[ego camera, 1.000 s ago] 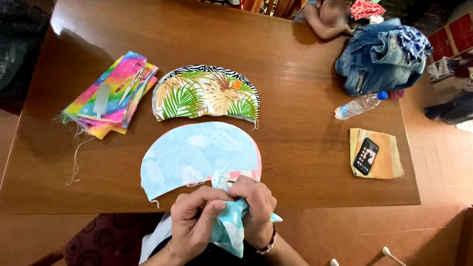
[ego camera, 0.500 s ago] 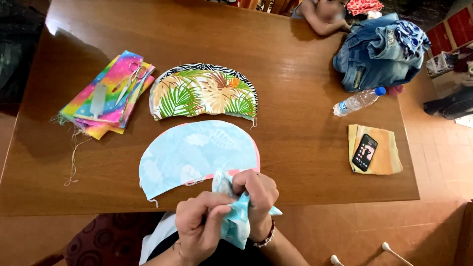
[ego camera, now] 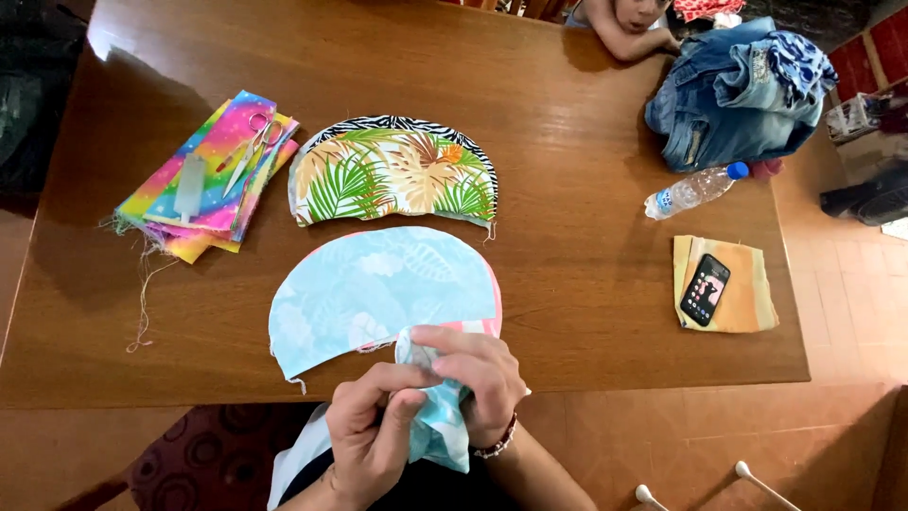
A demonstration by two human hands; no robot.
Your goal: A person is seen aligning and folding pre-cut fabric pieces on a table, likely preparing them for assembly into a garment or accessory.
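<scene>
- Light blue cloth piece [ego camera: 437, 431] is pinched between both hands at the near table edge.
- Left hand [ego camera: 371, 437] grips it from below, right hand [ego camera: 476, 377] presses from above.
- Just beyond lies a blue half-round fabric [ego camera: 374, 289] on the wooden table [ego camera: 586, 189].
- Farther away are a palm-leaf fabric [ego camera: 392, 175] and rainbow cloths [ego camera: 203, 175] with scissors [ego camera: 248, 147].
- At right rest a bottle [ego camera: 695, 189], a phone [ego camera: 706, 290] and jeans [ego camera: 733, 90].

The light is soft and even, and a pale glare lies on the far left corner of the tabletop [ego camera: 113, 47]. Shadows are weak. The picture is sharp, but the wide lens bends the tabletop edges.
</scene>
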